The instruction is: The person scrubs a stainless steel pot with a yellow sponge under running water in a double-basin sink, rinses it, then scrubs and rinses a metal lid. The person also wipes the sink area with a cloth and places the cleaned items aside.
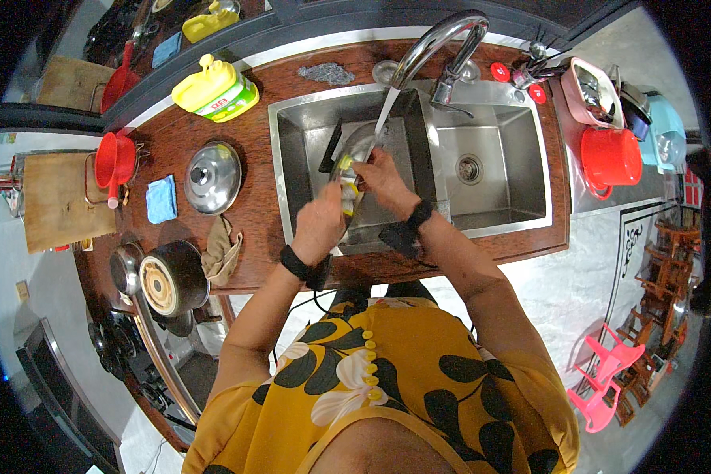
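Note:
Both hands are over the left basin of a steel double sink, holding a shiny, rounded piece of metal cookware tilted nearly on edge. My right hand grips its right rim. My left hand is closed at its lower left side, and the fingertips are partly hidden. Between the hands shows a yellow-and-white item, which looks like a sponge or cloth. Water runs from the chrome faucet onto the cookware's upper part. A black angular piece lies behind it in the basin.
Left on the wooden counter are a yellow detergent jug, a steel lid, a blue cloth, a brown cloth and an upturned pot. A steel-wool scrubber lies behind the sink. A red container stands right.

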Motion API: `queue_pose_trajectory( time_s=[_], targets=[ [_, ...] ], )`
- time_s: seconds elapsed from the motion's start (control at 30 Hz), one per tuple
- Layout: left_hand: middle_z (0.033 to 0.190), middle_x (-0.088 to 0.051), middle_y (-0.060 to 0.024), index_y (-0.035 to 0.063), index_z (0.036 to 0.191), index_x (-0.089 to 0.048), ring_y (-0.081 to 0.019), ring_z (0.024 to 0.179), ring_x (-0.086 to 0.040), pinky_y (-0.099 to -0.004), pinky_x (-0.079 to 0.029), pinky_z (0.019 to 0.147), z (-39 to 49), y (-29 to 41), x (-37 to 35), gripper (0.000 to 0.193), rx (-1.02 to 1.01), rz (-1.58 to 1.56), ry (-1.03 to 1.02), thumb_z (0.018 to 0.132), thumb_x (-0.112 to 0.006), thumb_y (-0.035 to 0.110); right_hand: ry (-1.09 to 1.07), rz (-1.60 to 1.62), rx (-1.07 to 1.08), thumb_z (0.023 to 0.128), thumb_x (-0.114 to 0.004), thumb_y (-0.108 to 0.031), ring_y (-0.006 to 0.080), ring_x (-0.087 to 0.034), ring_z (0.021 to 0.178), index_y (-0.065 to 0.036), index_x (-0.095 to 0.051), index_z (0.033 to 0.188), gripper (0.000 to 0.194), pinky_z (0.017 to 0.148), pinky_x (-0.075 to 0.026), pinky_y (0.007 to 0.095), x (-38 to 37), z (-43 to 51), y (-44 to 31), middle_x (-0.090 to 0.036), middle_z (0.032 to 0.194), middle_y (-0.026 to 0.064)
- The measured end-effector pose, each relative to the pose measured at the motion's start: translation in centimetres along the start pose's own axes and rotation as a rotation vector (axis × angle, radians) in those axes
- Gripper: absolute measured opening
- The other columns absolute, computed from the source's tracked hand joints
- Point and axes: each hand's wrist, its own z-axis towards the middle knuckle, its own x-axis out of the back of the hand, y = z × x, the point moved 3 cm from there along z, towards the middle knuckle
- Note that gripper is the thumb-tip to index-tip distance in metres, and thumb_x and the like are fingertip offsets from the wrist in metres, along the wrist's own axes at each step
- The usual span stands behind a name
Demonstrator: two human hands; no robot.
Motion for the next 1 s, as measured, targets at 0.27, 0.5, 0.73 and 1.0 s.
queue_pose_trajectory(
  time_s=[0.27, 0.5, 0.73, 1.0],
  targets=[
    [0.104, -0.062, -0.0254, -0.0046, 0.110, -0.053, -0.0425, 0.088, -0.064, -0.0461, -0.054, 0.070, 6.8, 0.7, 0.3, 0.032, -0.117, -0.011, 0.159, 0.079, -0.060, 0.004, 0.013, 0.020, 0.261, 0.083, -0.067, -0.001, 0.0178, -0.059, 0.104, 0.001, -0.050, 0.121, 0.042, 0.091, -0.049, 0.0341, -2.3, -2.4, 4.6, -0.062, 0.114, 0.0094],
    [0.087, -0.062, -0.0311, -0.0117, 0.107, -0.047, -0.0426, 0.079, -0.066, -0.0465, -0.054, 0.066, 9.6, 0.3, -1.7, 0.034, -0.266, -0.018, 0.055, 0.078, -0.058, 0.000, -0.179, -0.114, 0.496, 0.088, -0.067, -0.003, 0.0187, -0.059, 0.107, -0.003, -0.047, 0.128, 0.045, 0.092, -0.049, 0.0343, -3.0, -4.1, 6.2, -0.057, 0.125, 0.0072],
    [0.103, -0.056, -0.0281, -0.0026, 0.113, -0.038, -0.0480, 0.081, -0.061, -0.0518, -0.051, 0.064, 5.1, -0.3, -0.2, 0.038, -0.237, -0.032, -0.038, 0.079, -0.055, -0.001, -0.190, 0.726, -0.187, 0.088, -0.067, -0.009, 0.0257, -0.061, 0.106, -0.007, -0.054, 0.121, 0.036, 0.089, -0.052, 0.0381, 5.1, 0.0, 0.7, -0.057, 0.125, 0.0100],
    [0.107, -0.058, -0.0255, -0.0008, 0.122, -0.040, -0.0447, 0.090, -0.063, -0.0486, -0.053, 0.069, -0.5, 1.0, -0.3, 0.045, -0.242, -0.016, -0.039, 0.079, -0.054, -0.006, -0.104, -0.579, 0.423, 0.089, -0.063, -0.009, 0.0181, -0.059, 0.085, -0.003, -0.062, 0.099, 0.012, 0.077, -0.051, 0.0300, 6.8, -0.2, 0.1, -0.061, 0.093, 0.0065]
  ],
)
